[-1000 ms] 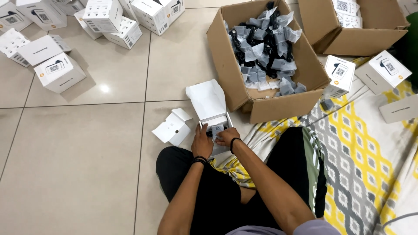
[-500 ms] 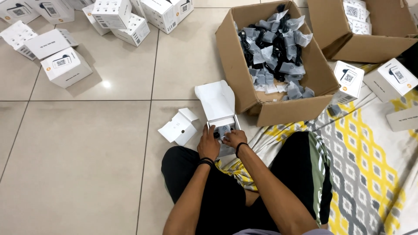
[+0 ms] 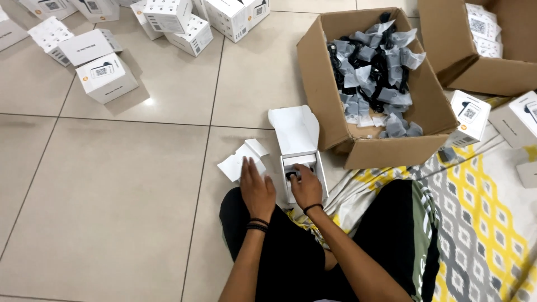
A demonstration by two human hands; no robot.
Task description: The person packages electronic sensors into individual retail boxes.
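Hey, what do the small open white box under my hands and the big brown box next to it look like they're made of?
The small open white box looks like thin, smooth white paperboard: its lid flap is folded up and curved. The big brown box looks like matte corrugated cardboard, with thick walls and creased flaps. The right hand reaches inside the white one.

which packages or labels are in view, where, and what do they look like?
Open white box: under right hand, lid up.
White folded card insert: at left hand.
Brown carton: centre right, grey-wrapped dark items.
Second brown carton: top right.
White boxes: upper left floor, square code labels.
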